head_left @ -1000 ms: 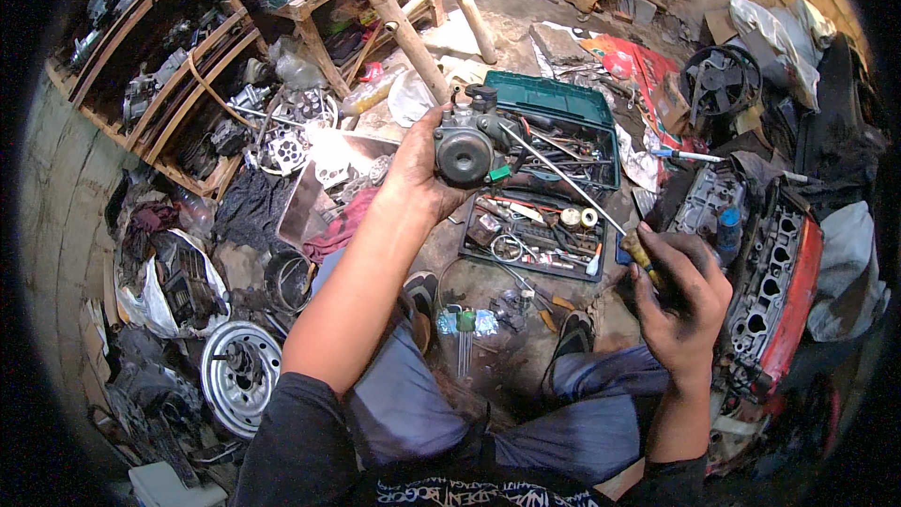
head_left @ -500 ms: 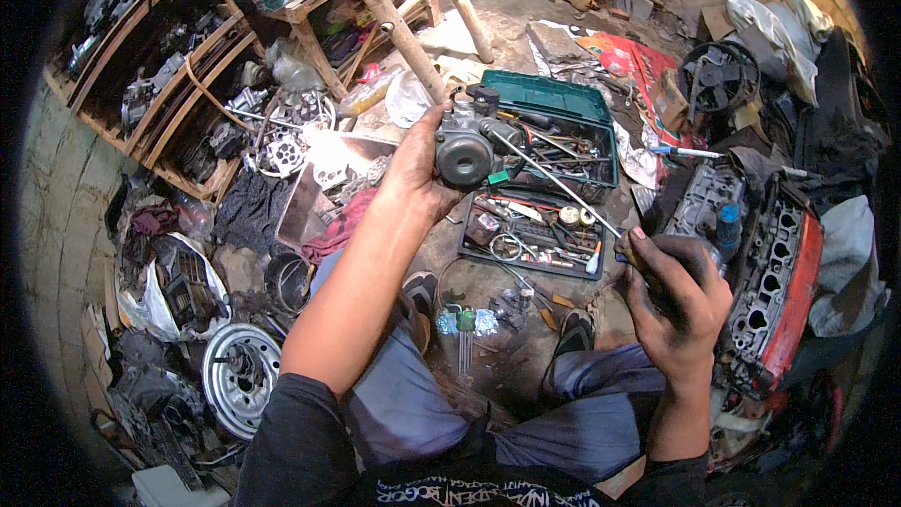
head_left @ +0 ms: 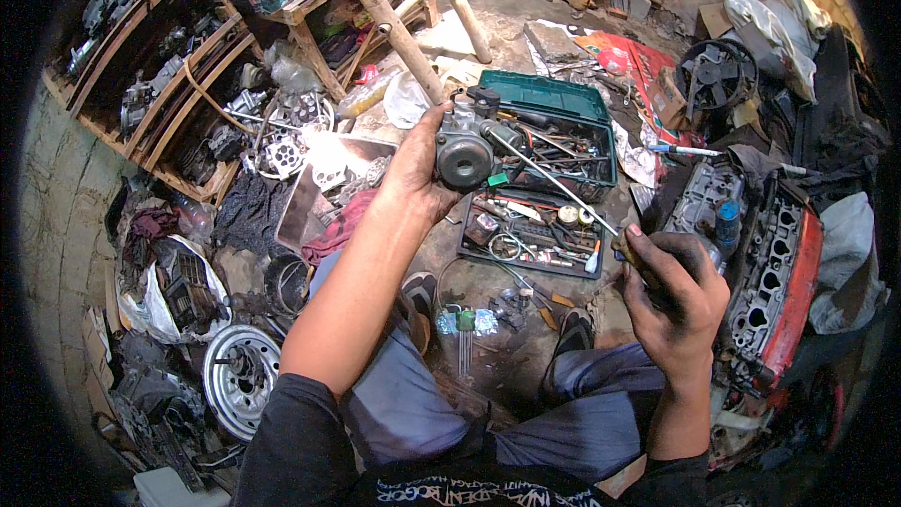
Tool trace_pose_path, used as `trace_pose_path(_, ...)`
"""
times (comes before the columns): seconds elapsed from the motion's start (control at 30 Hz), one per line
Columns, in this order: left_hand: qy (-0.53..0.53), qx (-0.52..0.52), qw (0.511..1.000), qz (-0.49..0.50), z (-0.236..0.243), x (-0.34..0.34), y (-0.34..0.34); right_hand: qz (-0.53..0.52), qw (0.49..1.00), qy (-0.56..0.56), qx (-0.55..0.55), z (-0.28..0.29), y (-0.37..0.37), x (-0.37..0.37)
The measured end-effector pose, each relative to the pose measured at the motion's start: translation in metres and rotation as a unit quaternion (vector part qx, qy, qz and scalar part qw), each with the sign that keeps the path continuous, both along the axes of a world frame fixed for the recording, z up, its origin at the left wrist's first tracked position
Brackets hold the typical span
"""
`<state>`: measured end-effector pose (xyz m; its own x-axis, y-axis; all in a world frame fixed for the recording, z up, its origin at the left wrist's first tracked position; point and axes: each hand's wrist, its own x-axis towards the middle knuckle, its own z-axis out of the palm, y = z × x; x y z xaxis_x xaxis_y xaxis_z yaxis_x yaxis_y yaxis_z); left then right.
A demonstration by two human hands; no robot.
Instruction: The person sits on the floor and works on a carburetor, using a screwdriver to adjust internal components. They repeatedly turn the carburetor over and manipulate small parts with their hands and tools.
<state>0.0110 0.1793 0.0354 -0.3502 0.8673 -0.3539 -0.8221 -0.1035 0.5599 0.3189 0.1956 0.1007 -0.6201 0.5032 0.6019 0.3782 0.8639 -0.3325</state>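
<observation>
My left hand [head_left: 419, 167] is wrapped round a grey metal throttle body [head_left: 466, 158] with a round dark cap and a green tab, held up in front of me. In my right hand [head_left: 678, 293] is a long screwdriver [head_left: 563, 186], its handle pinched between thumb and fingers. The bright shank slants up and left, and its tip meets the right side of the throttle body; the exact contact point is too small to make out. Behind the part lies an open green toolbox [head_left: 605, 145] full of hand tools, with a dark tray [head_left: 589, 272] of small tools before it.
Hex keys [head_left: 465, 347] lie on the floor between my feet. A steel wheel rim [head_left: 242, 381] stands at the left, below a wooden shelf [head_left: 192, 99] of metal parts. To the right are a red-edged cylinder head [head_left: 774, 272] and a fan pulley [head_left: 718, 78]. A wooden pole [head_left: 385, 21] leans beyond.
The right hand and the screwdriver handle have shifted very slightly up and left. My left hand and the throttle body stay almost where they were.
</observation>
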Motion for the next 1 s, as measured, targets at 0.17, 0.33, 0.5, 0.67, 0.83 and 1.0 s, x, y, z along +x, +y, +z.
trace_pose_path(0.17,0.052,0.005,0.998,0.032,0.009,0.012,-0.002,-0.01,1.0,-0.03,-0.004,0.002,-0.004,0.002)
trace_pose_path(0.33,0.084,0.003,0.995,0.053,0.014,0.013,-0.009,0.005,0.998,-0.046,0.047,-0.009,-0.009,0.002)
trace_pose_path(0.5,0.119,-0.041,0.99,0.061,0.007,0.016,-0.009,0.013,0.999,-0.029,0.024,-0.011,-0.01,0.004)
trace_pose_path(0.67,0.143,-0.044,0.985,0.081,0.005,0.016,-0.009,0.021,0.999,0.006,-0.041,-0.014,-0.013,0.005)
trace_pose_path(0.83,0.183,-0.031,0.979,0.079,-0.015,0.001,-0.006,0.009,0.994,0.058,-0.098,-0.023,-0.015,0.003)
trace_pose_path(1.0,0.198,-0.038,0.974,0.1,-0.011,0.004,-0.009,-0.022,0.977,0.073,-0.201,-0.024,-0.018,0.002)
